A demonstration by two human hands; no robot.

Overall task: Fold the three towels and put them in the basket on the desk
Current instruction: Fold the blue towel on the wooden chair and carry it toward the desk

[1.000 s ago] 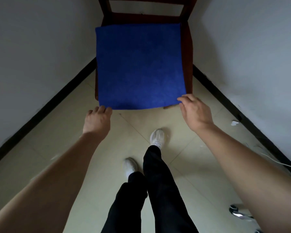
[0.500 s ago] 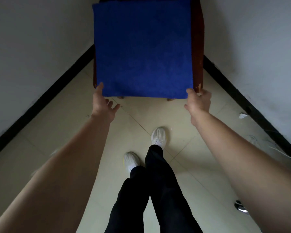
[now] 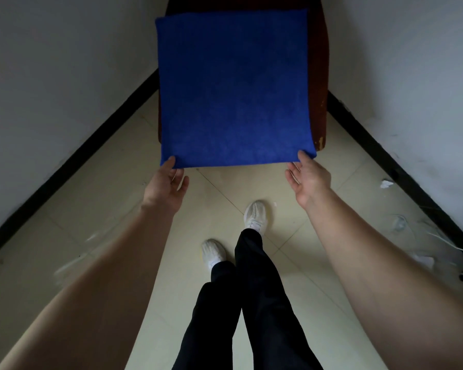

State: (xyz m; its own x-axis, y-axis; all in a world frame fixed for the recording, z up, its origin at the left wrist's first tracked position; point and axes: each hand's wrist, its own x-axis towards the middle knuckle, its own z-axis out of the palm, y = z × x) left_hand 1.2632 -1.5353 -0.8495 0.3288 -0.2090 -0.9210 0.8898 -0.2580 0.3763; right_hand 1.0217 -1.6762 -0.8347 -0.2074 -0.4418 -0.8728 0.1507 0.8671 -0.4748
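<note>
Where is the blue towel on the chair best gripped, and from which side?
At its two near corners, from the front: the blue towel lies flat on the wooden chair and its near edge overhangs the seat, leaving room for fingers beneath.

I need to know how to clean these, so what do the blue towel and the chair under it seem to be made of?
Blue towel: soft cloth, probably microfibre or terry, though the weave is too fine to tell. It looks matte with a short, even nap.
Chair: dark reddish-brown wood with a slightly glossy varnish, chipped to paler patches at its near corner.
</note>
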